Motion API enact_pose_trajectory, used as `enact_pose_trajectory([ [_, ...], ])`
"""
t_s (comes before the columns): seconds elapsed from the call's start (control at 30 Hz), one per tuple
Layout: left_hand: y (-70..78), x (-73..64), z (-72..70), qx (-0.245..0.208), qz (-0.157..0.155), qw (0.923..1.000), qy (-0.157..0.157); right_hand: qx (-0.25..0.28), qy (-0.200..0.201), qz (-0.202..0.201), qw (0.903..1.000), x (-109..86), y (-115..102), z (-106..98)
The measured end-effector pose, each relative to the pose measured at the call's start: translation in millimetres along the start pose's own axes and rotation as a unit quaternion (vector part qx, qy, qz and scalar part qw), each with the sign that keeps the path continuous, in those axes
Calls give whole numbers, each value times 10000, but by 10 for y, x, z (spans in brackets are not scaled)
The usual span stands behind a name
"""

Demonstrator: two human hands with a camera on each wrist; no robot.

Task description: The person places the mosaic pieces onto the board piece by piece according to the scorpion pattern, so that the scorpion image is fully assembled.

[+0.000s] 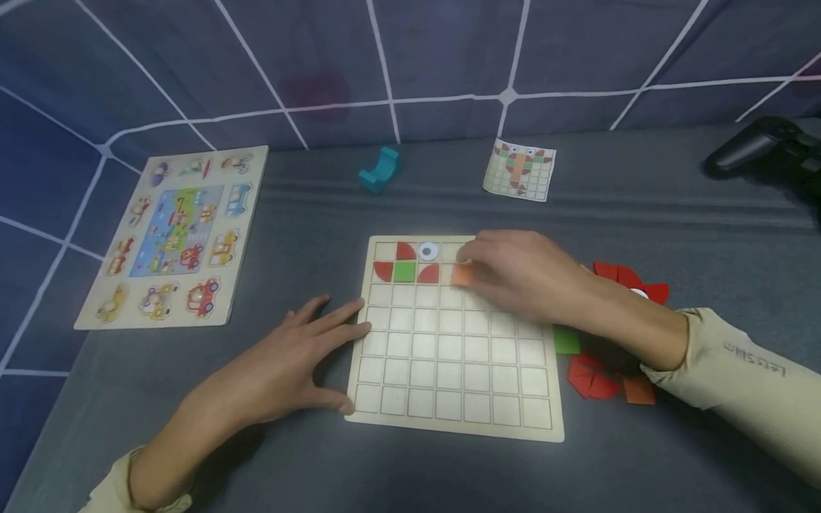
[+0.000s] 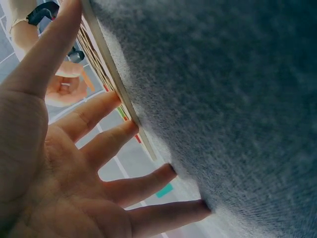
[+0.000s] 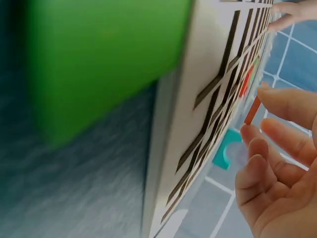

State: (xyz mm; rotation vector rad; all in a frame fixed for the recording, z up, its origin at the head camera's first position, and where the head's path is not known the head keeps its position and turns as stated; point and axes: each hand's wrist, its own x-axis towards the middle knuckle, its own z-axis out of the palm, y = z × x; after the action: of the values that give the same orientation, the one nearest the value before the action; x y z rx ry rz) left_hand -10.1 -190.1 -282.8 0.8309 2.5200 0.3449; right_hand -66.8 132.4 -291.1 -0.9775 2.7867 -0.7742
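Note:
A wooden grid board (image 1: 423, 363) lies flat on the grey cloth. Its upper left squares hold red quarter-round tiles (image 1: 406, 251), a green square tile (image 1: 404, 271) and a white eye tile (image 1: 427, 251). My right hand (image 1: 526, 274) is over the upper right of the board and pinches an orange square tile (image 3: 252, 110) between thumb and finger, tilted on edge in the right wrist view. My left hand (image 1: 288, 363) has its fingers spread, with fingertips and thumb touching the board's left edge.
Loose red tiles (image 1: 593, 377), a green tile (image 1: 567, 340) and an orange tile (image 1: 639, 390) lie right of the board, partly under my right forearm. Behind stand a patterned card (image 1: 519, 171) and a teal curved block (image 1: 381, 169). A picture puzzle (image 1: 176, 239) lies left; a black controller (image 1: 763, 153) far right.

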Motion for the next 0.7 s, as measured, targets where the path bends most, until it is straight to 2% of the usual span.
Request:
enact_pose_trajectory([
  [0.17, 13, 4, -12, 63, 3, 10000, -40, 34, -137, 167, 9998, 107, -47, 53],
  [0.33, 14, -17, -13, 89, -11, 10000, 27, 33, -166, 123, 9998, 176, -57, 86],
  [0.7, 7, -6, 6, 111, 24, 9999, 114, -1, -265, 114, 9996, 154, -24, 77],
])
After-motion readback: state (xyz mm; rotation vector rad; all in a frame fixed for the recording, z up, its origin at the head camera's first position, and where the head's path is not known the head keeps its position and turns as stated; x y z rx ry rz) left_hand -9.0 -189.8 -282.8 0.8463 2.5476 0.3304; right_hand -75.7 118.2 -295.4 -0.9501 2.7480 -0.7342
